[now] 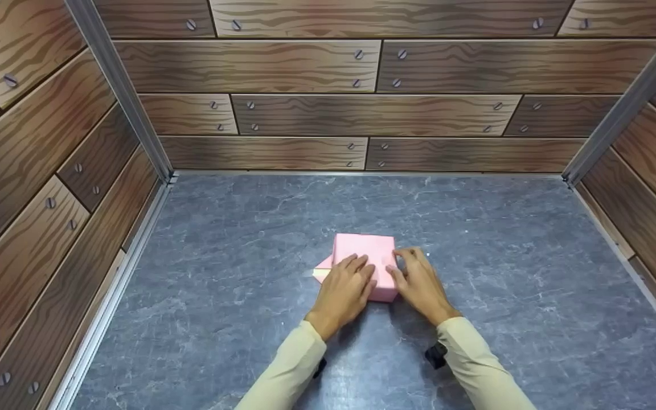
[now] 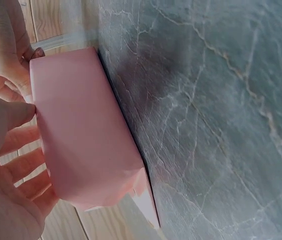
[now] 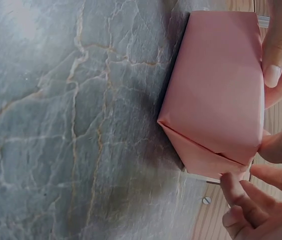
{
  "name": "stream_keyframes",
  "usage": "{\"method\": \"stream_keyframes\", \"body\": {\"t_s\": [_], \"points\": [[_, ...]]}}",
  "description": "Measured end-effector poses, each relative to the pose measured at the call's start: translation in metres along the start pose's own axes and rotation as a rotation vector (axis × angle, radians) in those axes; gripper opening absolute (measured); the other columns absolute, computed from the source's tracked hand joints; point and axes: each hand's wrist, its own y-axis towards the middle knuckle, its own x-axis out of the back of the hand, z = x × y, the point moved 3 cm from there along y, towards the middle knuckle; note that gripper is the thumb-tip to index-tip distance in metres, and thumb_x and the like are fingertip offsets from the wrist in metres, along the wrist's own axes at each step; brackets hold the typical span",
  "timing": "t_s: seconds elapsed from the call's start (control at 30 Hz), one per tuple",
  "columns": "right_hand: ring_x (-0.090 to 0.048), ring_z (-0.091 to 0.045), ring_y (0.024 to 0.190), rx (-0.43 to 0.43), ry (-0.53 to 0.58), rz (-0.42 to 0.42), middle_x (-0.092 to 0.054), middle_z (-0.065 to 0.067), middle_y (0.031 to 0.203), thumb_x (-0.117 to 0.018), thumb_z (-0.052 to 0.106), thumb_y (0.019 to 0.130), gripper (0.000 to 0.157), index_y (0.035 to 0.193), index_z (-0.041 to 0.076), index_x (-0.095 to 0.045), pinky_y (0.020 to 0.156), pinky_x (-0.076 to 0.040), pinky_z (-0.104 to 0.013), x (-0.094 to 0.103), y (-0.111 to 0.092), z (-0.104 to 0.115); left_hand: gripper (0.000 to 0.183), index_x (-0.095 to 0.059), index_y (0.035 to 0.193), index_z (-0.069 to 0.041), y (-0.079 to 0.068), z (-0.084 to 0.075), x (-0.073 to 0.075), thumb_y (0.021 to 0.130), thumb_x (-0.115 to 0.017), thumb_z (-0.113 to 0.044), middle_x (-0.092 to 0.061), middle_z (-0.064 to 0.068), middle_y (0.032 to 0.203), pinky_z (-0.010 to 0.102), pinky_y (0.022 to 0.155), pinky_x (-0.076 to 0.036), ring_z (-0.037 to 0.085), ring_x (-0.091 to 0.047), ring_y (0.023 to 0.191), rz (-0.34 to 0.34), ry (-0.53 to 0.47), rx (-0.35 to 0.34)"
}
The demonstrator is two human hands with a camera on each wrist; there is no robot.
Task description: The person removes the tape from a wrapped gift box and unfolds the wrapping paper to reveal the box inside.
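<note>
A box wrapped in pink paper (image 1: 365, 247) lies on the grey marbled surface. My left hand (image 1: 344, 290) rests on its top, fingers extended across the paper. At the box's right end is my right hand (image 1: 422, 285), thumb on the top edge and fingertips touching the folded end. That end's paper fold (image 3: 201, 150) slants down to a corner in the right wrist view. From the left end a pointed paper flap (image 1: 322, 269) sticks out, with a pale strip on it. In the left wrist view the smooth long side (image 2: 83, 130) faces the camera.
The marbled tabletop (image 1: 237, 228) extends around the box on all sides. Wood-plank-patterned panels (image 1: 305, 114) stand at the back, left and right, joined by metal corner posts (image 1: 123, 85). Dark wrist devices (image 1: 436, 355) sit under the pale sleeves (image 1: 476, 353).
</note>
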Motion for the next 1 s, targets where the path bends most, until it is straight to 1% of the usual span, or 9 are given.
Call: {"method": "stream_keyframes", "body": {"t_s": [0.13, 0.3, 0.43, 0.63, 0.73, 0.83, 1.0], "points": [[-0.064, -0.031, 0.08, -0.001, -0.025, -0.027, -0.058, -0.016, 0.104, -0.077, 0.012, 0.089, 0.027, 0.11, -0.003, -0.07, 0.073, -0.055, -0.047, 0.001, 0.001, 0.004, 0.028, -0.071, 0.12, -0.008, 0.0, -0.001, 0.001, 0.101, -0.063, -0.027, -0.066, 0.011, 0.131, 0.043, 0.108, -0.046, 0.03, -0.059, 0.125, -0.008, 0.011, 0.015], [-0.063, -0.031, 0.084, 0.003, -0.068, -0.047, -0.059, -0.012, 0.096, -0.081, 0.02, 0.087, 0.028, 0.103, -0.001, -0.073, 0.076, -0.055, -0.049, -0.002, 0.003, 0.008, 0.03, -0.071, 0.121, -0.009, 0.001, -0.001, 0.0, 0.1, -0.063, -0.028, -0.066, 0.011, 0.131, 0.042, 0.107, -0.046, 0.029, -0.059, 0.125, -0.007, 0.028, 0.017], [-0.064, -0.032, 0.082, 0.0, -0.086, -0.073, -0.06, -0.012, 0.092, -0.08, 0.022, 0.088, 0.027, 0.098, -0.001, -0.073, 0.075, -0.054, -0.049, -0.007, 0.002, 0.011, 0.032, -0.072, 0.123, -0.01, 0.001, -0.002, 0.0, 0.1, -0.063, -0.029, -0.066, 0.01, 0.131, 0.041, 0.107, -0.047, 0.028, -0.06, 0.124, 0.0, 0.031, 0.013], [-0.066, -0.033, 0.077, 0.012, -0.13, -0.135, -0.063, -0.012, 0.087, -0.079, 0.017, 0.088, 0.019, 0.091, 0.0, -0.072, 0.07, -0.055, -0.051, -0.01, 0.003, 0.014, 0.03, -0.073, 0.122, -0.01, 0.0, -0.001, -0.001, 0.1, -0.064, -0.029, -0.067, 0.009, 0.131, 0.041, 0.107, -0.047, 0.028, -0.061, 0.123, -0.012, 0.02, 0.017], [-0.066, -0.033, 0.073, 0.034, -0.144, -0.161, -0.064, -0.012, 0.084, -0.077, 0.012, 0.089, 0.013, 0.087, 0.001, -0.071, 0.066, -0.055, -0.051, -0.011, 0.004, 0.016, 0.029, -0.074, 0.12, -0.009, 0.001, -0.002, -0.001, 0.1, -0.064, -0.028, -0.068, 0.01, 0.13, 0.04, 0.106, -0.047, 0.028, -0.061, 0.123, -0.016, 0.015, 0.016], [-0.066, -0.035, 0.071, 0.054, -0.155, -0.171, -0.064, -0.012, 0.082, -0.075, 0.007, 0.088, 0.009, 0.085, 0.0, -0.07, 0.063, -0.054, -0.052, -0.011, 0.005, 0.016, 0.028, -0.074, 0.119, -0.009, 0.001, -0.002, 0.0, 0.1, -0.064, -0.027, -0.068, 0.01, 0.129, 0.04, 0.107, -0.047, 0.028, -0.061, 0.123, -0.018, 0.008, 0.014], [-0.065, -0.039, 0.069, 0.072, -0.166, -0.175, -0.063, -0.014, 0.082, -0.072, 0.005, 0.089, 0.008, 0.084, -0.001, -0.067, 0.061, -0.053, -0.054, -0.012, 0.005, 0.016, 0.028, -0.074, 0.118, -0.008, 0.0, -0.001, 0.0, 0.099, -0.065, -0.026, -0.068, 0.011, 0.128, 0.04, 0.107, -0.047, 0.029, -0.061, 0.123, -0.028, 0.001, 0.012]]}}
